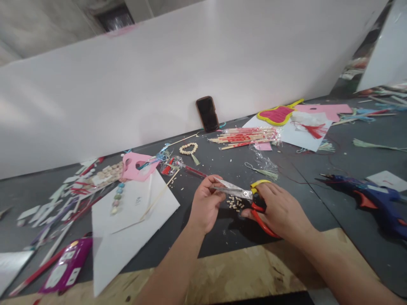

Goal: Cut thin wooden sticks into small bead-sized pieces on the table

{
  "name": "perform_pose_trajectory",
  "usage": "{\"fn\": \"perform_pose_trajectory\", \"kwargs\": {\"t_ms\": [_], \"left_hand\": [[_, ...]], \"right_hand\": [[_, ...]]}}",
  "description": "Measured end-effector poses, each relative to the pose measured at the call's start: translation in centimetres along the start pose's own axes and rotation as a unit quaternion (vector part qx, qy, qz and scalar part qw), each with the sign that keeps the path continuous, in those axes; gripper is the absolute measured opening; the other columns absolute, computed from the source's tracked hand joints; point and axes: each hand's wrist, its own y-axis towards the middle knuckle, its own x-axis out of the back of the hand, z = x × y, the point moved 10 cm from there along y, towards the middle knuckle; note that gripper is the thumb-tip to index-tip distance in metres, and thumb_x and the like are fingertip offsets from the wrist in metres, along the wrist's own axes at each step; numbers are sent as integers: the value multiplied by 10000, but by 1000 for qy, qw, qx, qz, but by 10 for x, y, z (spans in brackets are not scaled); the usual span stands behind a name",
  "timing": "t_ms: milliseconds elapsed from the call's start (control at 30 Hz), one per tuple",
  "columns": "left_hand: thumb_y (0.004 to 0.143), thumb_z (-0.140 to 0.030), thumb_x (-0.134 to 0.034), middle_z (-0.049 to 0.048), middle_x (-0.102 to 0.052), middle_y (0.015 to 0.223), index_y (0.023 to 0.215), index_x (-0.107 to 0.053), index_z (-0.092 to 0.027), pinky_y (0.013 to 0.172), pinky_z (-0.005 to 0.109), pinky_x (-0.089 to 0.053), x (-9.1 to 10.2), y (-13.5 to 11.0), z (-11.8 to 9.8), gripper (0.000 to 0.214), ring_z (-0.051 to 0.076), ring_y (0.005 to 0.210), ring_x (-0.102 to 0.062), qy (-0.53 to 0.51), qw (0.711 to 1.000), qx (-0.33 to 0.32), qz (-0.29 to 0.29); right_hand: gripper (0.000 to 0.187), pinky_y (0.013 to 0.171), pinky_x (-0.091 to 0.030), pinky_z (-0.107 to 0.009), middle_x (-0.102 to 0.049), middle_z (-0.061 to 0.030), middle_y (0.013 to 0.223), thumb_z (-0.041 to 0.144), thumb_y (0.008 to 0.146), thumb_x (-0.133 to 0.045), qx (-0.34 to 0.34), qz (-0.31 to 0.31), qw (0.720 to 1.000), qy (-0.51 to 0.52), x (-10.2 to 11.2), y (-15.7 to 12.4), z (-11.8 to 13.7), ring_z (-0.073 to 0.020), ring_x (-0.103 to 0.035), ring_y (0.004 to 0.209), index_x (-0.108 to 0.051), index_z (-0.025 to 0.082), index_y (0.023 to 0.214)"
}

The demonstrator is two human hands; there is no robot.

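My right hand [280, 207] grips a pair of scissors [244, 194] by its handles, one yellow and one red. The blades are apart and point left toward my left hand [206, 203]. That hand is closed, thumb and fingertips pinched together at the blades. What it pinches is too small to make out. A thin red stick [194, 171] runs up to the left fingers from behind; whether they touch it I cannot tell. Below the blades, between my hands, lies a small heap of short pale cut pieces [234, 204] on the dark table.
A blue glue gun [375, 199] lies at the right. Behind my hands are a beaded bracelet [188, 148], bundled sticks [248, 136] and a phone [207, 113] leaning on the white panel [159, 76]. White sheets [127, 250], pink cutouts [138, 166] and a purple packet [68, 264] lie left.
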Motion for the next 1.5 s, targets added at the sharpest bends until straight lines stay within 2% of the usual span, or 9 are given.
{"fn": "perform_pose_trajectory", "kwargs": {"t_ms": [133,367,467,633,733,900,1067,1333,1500], "left_hand": [[678,-122,-731,-24,-582,686,822,-606,-165,551,184,-339,-2,-1,-2,196,63,577,-459,1,1000,-5,6],[643,-126,-744,-27,-596,703,815,-589,-173,571,186,-352,2,0,-1,236,67,598,-483,19,1000,-6,-14],[637,-148,-760,-38,-582,680,823,-585,-178,579,191,-363,4,0,0,258,70,595,-491,30,999,-11,-26],[660,-221,-776,-32,-595,677,855,-582,-192,582,194,-379,6,1,2,277,108,683,-579,34,999,-4,-25],[691,-223,-746,-11,-635,730,859,-616,-198,624,213,-405,11,1,0,214,126,720,-594,133,990,-2,-36],[699,-149,-684,10,-662,732,760,-723,-235,628,264,-395,5,0,-10,113,161,640,-527,433,898,-72,-12],[682,-74,-646,25,-692,778,785,-741,-286,752,328,-395,-9,-3,-7,253,239,787,-568,484,863,-132,58],[768,-89,-580,56,-702,833,851,-742,-275,807,356,-364,-37,-5,-5,261,258,848,-559,559,800,-190,110],[788,-87,-538,94,-699,813,851,-750,-230,764,368,-374,-51,6,4,262,273,800,-551,642,732,-192,124]], "right_hand": [[312,666,-454,-354,-637,-94,838,494,783,-597,-5,-8,1000,-14,0,0,-3,-259,-606,815,-516,206,873],[334,751,-479,-392,-673,-130,908,460,775,-610,2,-14,999,-32,2,-1,-2,-290,-620,884,-555,175,940],[267,739,-476,-362,-688,-127,939,410,790,-598,8,-9,999,-36,2,-3,-3,-271,-631,884,-570,186,932],[233,499,-365,-270,-677,-42,701,452,839,-498,-50,19,998,-26,-6,-6,-19,-191,-615,610,-551,234,780],[343,445,-300,-255,-566,12,528,549,850,-439,-109,20,994,26,-5,-5,-34,-154,-507,458,-476,247,693],[419,437,-304,-239,-514,33,500,645,797,-464,-197,-21,973,120,11,-6,-58,-130,-432,434,-439,255,645],[406,453,-310,-243,-522,32,518,647,790,-474,-213,-36,966,139,16,-7,-62,-137,-449,464,-487,256,682],[505,433,-263,-235,-404,52,461,715,774,-409,-207,-20,970,128,11,-3,-57,-111,-327,420,-323,252,592],[498,445,-268,-237,-426,46,486,717,784,-388,-203,-15,971,127,12,-5,-56,-114,-324,441,-337,253,609]]}}
